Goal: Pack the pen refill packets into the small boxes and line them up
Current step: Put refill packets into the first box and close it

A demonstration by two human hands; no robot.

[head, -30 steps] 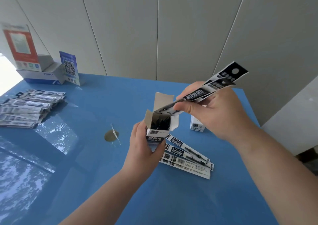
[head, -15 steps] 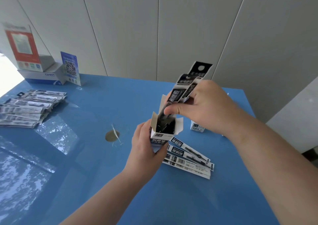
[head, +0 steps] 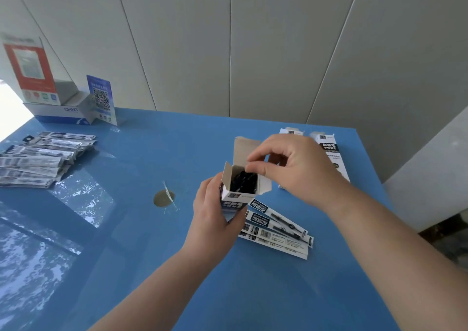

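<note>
My left hand [head: 212, 216] grips a small white and dark box [head: 234, 200] upright over the blue table [head: 141, 229], its top flaps open. Dark packet tops [head: 243, 180] fill its mouth. My right hand [head: 301, 171] hovers at the opening with curled fingers; the thumb tip touches the packet tops and nothing shows between the fingers. Three loose refill packets [head: 278, 229] lie fanned just right of the box. A bigger pile of packets [head: 38, 161] lies at the far left. Two more boxes [head: 331, 153] lie behind my right hand, partly hidden.
A white display carton [head: 60, 114] with a red sign [head: 27, 69] and a blue QR card [head: 101, 100] stands at the back left by the wall. A round brown spot [head: 163, 198] marks the table's middle. The table's right edge runs close behind my right arm.
The long packet my right hand was feeding into the box has gone down inside it. The right hand has dropped to the box mouth and no longer holds a packet sticking up.
</note>
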